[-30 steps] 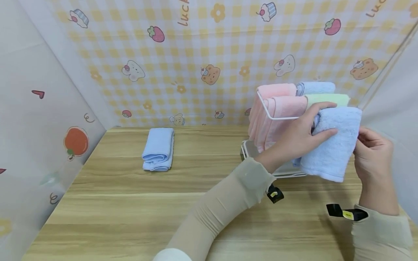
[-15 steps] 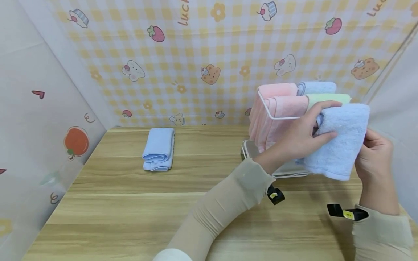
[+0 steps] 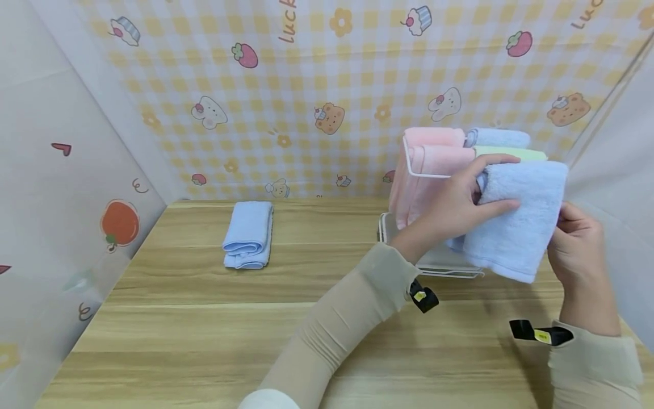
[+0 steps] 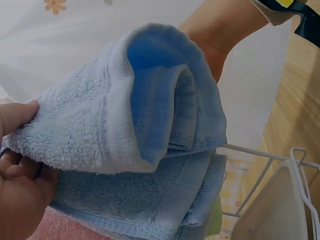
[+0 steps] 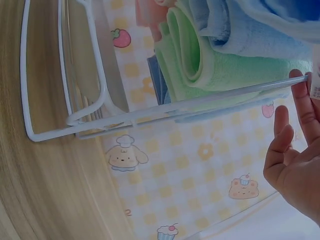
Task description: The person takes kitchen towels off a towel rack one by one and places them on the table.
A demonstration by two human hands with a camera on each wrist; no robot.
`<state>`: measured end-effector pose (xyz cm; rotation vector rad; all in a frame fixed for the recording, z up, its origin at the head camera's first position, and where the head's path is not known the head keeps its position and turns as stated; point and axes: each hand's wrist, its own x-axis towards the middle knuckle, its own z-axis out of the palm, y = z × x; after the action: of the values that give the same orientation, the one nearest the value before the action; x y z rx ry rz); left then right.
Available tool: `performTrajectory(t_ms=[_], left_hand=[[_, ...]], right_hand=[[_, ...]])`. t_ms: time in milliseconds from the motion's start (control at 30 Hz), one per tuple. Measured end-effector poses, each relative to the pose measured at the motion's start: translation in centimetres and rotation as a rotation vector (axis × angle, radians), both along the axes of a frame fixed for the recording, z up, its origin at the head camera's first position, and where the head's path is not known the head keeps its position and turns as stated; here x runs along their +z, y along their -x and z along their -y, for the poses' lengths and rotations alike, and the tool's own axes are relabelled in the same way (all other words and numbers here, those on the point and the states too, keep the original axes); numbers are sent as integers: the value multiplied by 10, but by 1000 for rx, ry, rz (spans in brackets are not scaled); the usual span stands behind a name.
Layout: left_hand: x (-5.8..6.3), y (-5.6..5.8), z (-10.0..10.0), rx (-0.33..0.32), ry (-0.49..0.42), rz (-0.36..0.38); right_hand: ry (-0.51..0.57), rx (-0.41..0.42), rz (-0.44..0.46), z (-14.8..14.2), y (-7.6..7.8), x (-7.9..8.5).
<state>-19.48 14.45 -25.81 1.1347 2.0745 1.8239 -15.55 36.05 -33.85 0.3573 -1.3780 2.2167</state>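
Observation:
In the head view my left hand [image 3: 462, 199] grips a folded light blue towel [image 3: 521, 216], thumb in front and fingers behind. Its open folds show in the left wrist view, where the blue towel [image 4: 90, 120] drapes in two layers. This towel hangs at the front of a white wire rack [image 3: 434, 176]. My right hand [image 3: 579, 244] is at the towel's right edge, fingers curled. In the right wrist view, that hand's fingertips [image 5: 300, 82] hold the end of the rack's white bar [image 5: 200, 100], with a small white tag close by.
Pink towels [image 3: 441, 159], a green towel [image 3: 511, 152] and another blue towel [image 3: 498, 137] hang on the rack behind. The rack's tray base [image 3: 444, 258] stands on the wooden table [image 3: 204, 329]. A separate folded blue towel [image 3: 248, 227] lies at the left.
The rack, its towels and both hands shifted slightly right, then back left. The rack's front bar now sits a little higher and further left. The separate blue towel has not moved.

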Motion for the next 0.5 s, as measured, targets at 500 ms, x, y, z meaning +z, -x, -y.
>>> performTrajectory(t_ms=[500], left_hand=[[10,5,14,5,-42,-106]], right_hand=[[-57,67,-98,0,0,-2]])
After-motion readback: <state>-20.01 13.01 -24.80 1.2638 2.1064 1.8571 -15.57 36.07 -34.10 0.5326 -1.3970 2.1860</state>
